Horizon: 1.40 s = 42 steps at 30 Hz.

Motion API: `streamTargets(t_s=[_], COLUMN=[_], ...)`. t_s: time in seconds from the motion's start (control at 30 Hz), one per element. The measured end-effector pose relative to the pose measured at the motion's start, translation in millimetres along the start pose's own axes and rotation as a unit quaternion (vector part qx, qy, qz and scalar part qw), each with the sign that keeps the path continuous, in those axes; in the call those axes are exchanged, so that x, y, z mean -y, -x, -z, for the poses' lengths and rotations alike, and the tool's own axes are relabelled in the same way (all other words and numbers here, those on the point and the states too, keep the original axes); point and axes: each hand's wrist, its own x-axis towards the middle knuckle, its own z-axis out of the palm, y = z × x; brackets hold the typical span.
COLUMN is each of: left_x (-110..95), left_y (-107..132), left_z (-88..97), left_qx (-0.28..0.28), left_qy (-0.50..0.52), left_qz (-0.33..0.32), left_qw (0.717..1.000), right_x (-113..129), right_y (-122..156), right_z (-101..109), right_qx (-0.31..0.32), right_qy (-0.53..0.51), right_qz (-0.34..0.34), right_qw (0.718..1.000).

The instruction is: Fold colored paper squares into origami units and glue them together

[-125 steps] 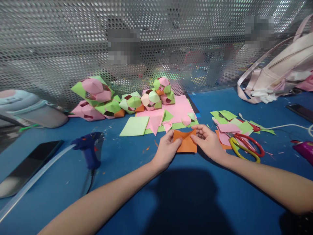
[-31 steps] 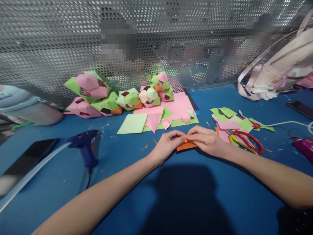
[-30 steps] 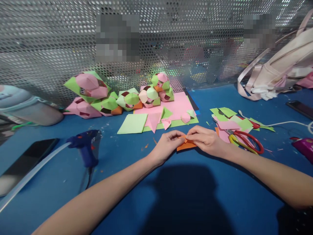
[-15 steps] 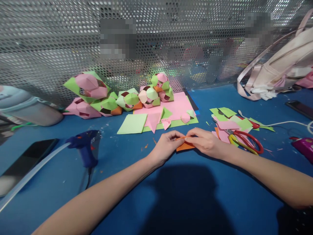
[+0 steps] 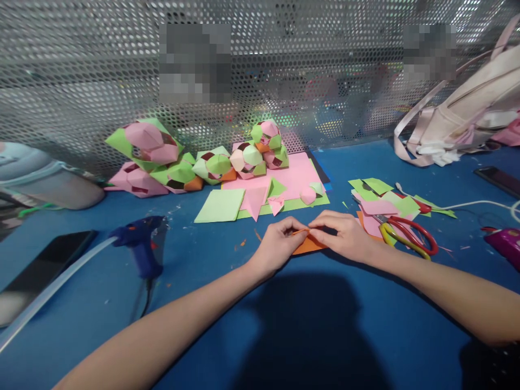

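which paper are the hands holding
The orange sheet held between the left hand and right hand; the orange piece by the scissors and the green stack lie apart from both.

Near the middle of the frame, the left hand [image 5: 276, 246] and right hand [image 5: 343, 236] meet, their fingers pinching the upper edge of an orange paper [image 5: 309, 246] over a blue desk [image 5: 203, 254]. Folded pink-and-green paper balls [image 5: 216, 165] line the desk's back, left of centre, before a perforated metal panel [image 5: 284, 76]. A pale green square stack [image 5: 220, 206] lies below them. A blue glue gun [image 5: 144, 249] and dark phone [image 5: 51, 260] sit at left; scissors [image 5: 395, 222] rest on paper scraps [image 5: 379, 208] right of centre, with a pale bag [image 5: 467, 103] upper right.
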Motion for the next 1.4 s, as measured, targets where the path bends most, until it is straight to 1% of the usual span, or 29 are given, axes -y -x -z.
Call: streamTargets(t_s=[0.13, 0.3, 0.53, 0.67, 0.77, 0.97, 1.1, 1.4], left_x=[-0.4, 0.4, 0.1, -0.7, -1.4, -3.4, -2.6, 0.2], left_y=[-0.2, -0.6, -0.7, -2.7, -4.9, -7.1, -6.5, -4.3], left_z=[-0.3, -0.4, 3.6, 8.0, 11.0, 14.7, 14.5, 10.7], left_qx=[-0.009, -0.007, 0.029, 0.048, 0.064, 0.076, 0.076, 0.053], left_qy=[-0.02, -0.026, -0.008, -0.033, -0.072, -0.139, -0.15, -0.127], left_qz=[-0.008, -0.001, 0.022, -0.005, -0.025, -0.066, -0.079, -0.074], left_qw=[1.0, 1.0, 0.999, 0.998, 0.995, 0.985, 0.983, 0.988], right_x=[-1.7, -3.1, -7.6, -8.5, -7.7, -6.4, -5.4, -3.2], right_y=[1.6, 2.3, 2.0, 1.5, 1.0, 1.3, 1.9, 1.3], right_z=[-2.2, -2.7, -2.7, -1.6, -1.0, -1.3, -1.3, -1.7], right_qx=[0.005, 0.006, -0.015, -0.01, -0.004, 0.005, 0.007, 0.0], right_qy=[0.008, -0.02, -0.025, -0.029, -0.029, -0.019, -0.017, -0.032], right_qz=[0.005, -0.005, -0.006, -0.017, -0.028, -0.018, -0.008, 0.002], right_qw=[1.0, 1.0, 1.0, 0.999, 0.999, 1.0, 1.0, 0.999])
